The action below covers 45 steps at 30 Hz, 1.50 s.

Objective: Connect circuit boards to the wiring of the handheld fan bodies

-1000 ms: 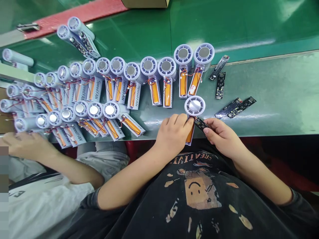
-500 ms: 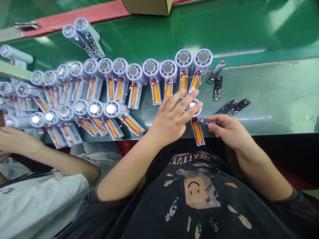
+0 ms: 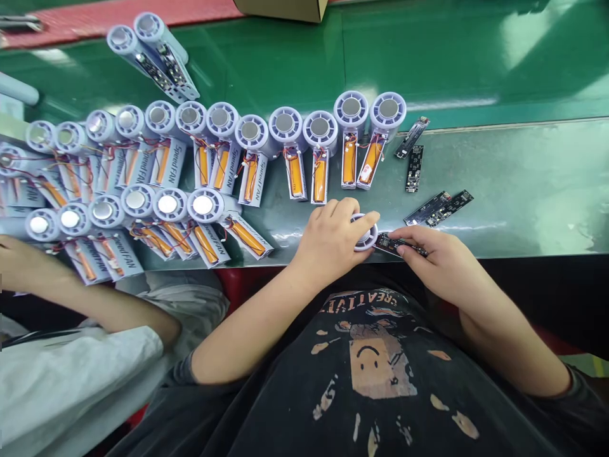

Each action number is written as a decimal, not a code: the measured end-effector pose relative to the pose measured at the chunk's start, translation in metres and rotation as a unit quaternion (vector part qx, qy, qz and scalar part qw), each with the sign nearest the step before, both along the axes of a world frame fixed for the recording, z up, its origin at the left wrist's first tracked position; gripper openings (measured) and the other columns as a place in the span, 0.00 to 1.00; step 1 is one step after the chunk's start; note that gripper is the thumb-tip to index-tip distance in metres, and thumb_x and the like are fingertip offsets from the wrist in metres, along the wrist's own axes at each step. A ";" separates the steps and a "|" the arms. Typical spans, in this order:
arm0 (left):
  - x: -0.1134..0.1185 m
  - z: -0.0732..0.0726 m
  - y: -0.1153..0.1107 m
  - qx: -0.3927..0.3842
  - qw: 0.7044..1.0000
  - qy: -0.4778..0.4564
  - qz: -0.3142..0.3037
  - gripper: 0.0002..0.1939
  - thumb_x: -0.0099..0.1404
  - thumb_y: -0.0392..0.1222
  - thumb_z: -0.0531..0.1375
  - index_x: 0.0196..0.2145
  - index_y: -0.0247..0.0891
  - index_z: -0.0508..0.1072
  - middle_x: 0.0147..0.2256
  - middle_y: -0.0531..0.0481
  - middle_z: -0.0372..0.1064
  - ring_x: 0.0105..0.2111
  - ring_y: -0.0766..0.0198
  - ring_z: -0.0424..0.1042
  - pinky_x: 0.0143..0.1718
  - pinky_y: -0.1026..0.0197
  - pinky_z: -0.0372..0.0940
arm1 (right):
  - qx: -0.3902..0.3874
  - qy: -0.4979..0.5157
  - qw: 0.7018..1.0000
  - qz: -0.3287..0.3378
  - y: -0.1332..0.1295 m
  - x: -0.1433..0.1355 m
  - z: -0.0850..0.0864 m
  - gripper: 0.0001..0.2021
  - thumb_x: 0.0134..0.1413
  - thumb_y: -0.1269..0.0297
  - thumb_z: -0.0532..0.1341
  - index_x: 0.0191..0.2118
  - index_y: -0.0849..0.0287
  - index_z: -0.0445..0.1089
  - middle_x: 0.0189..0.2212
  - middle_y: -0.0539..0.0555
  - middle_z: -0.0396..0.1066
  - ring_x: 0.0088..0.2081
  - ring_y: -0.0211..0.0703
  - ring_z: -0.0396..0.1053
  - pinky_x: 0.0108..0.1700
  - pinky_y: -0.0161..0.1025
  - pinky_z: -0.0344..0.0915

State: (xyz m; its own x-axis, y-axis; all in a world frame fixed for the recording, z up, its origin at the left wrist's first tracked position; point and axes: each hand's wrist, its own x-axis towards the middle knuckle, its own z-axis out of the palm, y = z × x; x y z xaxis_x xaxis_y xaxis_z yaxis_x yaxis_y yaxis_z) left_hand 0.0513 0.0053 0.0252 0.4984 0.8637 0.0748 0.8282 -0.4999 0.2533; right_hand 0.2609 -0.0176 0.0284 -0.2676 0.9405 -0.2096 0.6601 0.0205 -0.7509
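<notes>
My left hand (image 3: pixel 330 238) is wrapped around the lavender head of a handheld fan (image 3: pixel 366 238) at the table's front edge. Much of that fan's head lies under my fingers, and its handle is hardly visible. Close on its right, my right hand (image 3: pixel 435 254) pinches a narrow black circuit board (image 3: pixel 387 244) between thumb and fingers. The board's left end meets the rim of the fan head; whether it sits in the handle I cannot tell. Behind my hands, two fans (image 3: pixel 349 155) stand with orange batteries showing in their open handles.
Loose circuit boards (image 3: pixel 415 168) lie on the green table (image 3: pixel 523 190) to the right. Rows of open fans (image 3: pixel 204 206) fill the left side, and two fans with boards fitted (image 3: pixel 164 66) lie farther back. A co-worker's arm (image 3: pixel 85 298) rests at the left edge, near a cardboard box (image 3: pixel 285 9) at the back.
My left hand has come down and closed on the fan head. The fan's handle no longer points toward me, and the circuit board in my right hand now lies beside the head.
</notes>
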 end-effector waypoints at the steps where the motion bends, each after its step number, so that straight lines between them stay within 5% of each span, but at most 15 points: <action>1: 0.000 -0.001 0.000 -0.003 1.000 -0.006 0.002 0.20 0.62 0.46 0.64 0.52 0.44 0.72 0.43 0.44 0.66 0.41 0.53 0.65 0.41 0.53 0.62 | -0.002 0.001 1.000 0.000 0.001 -0.001 0.000 0.12 0.58 0.66 0.57 0.45 0.52 0.75 0.40 0.52 0.78 0.41 0.48 0.74 0.47 0.48 0.68; 8: -0.001 -0.010 0.002 -0.016 0.998 -0.063 -0.003 0.20 0.62 0.44 0.64 0.52 0.43 0.72 0.42 0.45 0.64 0.42 0.54 0.64 0.45 0.52 0.62 | -0.086 0.077 0.993 -0.033 0.005 0.002 -0.009 0.12 0.57 0.64 0.58 0.45 0.53 0.75 0.36 0.51 0.78 0.37 0.44 0.73 0.43 0.45 0.69; 32: 0.000 -0.018 -0.003 -0.015 0.995 -0.101 0.013 0.21 0.61 0.43 0.64 0.52 0.43 0.72 0.42 0.45 0.63 0.42 0.54 0.63 0.46 0.51 0.61 | -0.044 0.028 0.999 -0.003 0.008 -0.008 -0.004 0.11 0.58 0.68 0.57 0.41 0.52 0.75 0.39 0.51 0.78 0.40 0.45 0.74 0.45 0.46 0.70; 39: -0.001 -0.018 -0.003 -0.016 0.995 -0.095 0.017 0.22 0.62 0.44 0.64 0.53 0.43 0.71 0.43 0.45 0.63 0.42 0.54 0.62 0.45 0.52 0.62 | 0.109 -0.042 0.992 0.037 -0.004 -0.002 0.005 0.16 0.56 0.66 0.60 0.51 0.54 0.71 0.43 0.57 0.71 0.43 0.48 0.72 0.47 0.47 0.71; 45: -0.001 -0.014 -0.004 -0.027 0.996 -0.084 0.020 0.22 0.62 0.44 0.64 0.54 0.43 0.71 0.43 0.44 0.63 0.42 0.54 0.62 0.44 0.52 0.62 | 0.292 -0.114 0.941 0.126 -0.015 0.009 -0.012 0.10 0.60 0.71 0.58 0.45 0.56 0.72 0.41 0.57 0.73 0.42 0.47 0.72 0.47 0.46 0.71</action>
